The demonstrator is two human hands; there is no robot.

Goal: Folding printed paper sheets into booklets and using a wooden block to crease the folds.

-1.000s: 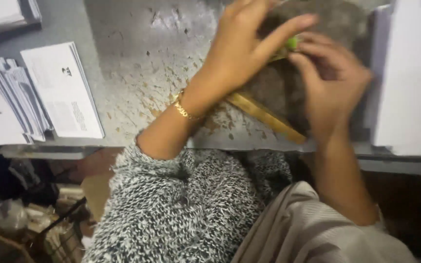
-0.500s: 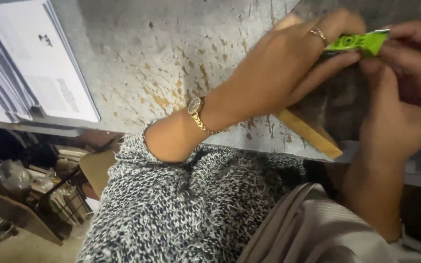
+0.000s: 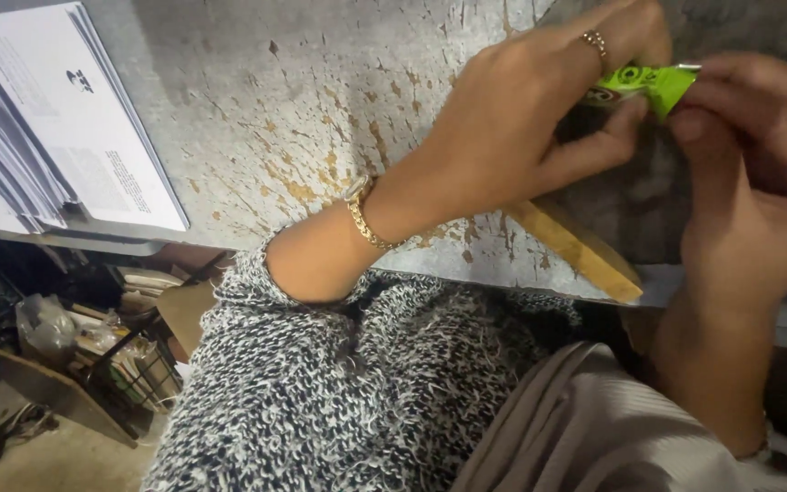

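Observation:
My left hand (image 3: 521,137), with a gold ring and a gold bracelet at the wrist, pinches one end of a small bright green tube (image 3: 649,84). My right hand (image 3: 758,173) grips the tube's other end between thumb and fingers. Both hands hover over a dark grey board (image 3: 649,196) with a wooden edge strip (image 3: 585,255) at the right of the worn grey table (image 3: 302,118). Most of the tube is hidden by my fingers.
A stack of white printed booklets (image 3: 56,137) lies at the table's left edge. Below the table on the left stand a wire rack and clutter on the floor (image 3: 93,355). My speckled knit sleeve (image 3: 339,383) fills the lower middle.
The view has shifted closer and to the right. Both hands have kept hold of the green tube, which now sits higher and further right in view.

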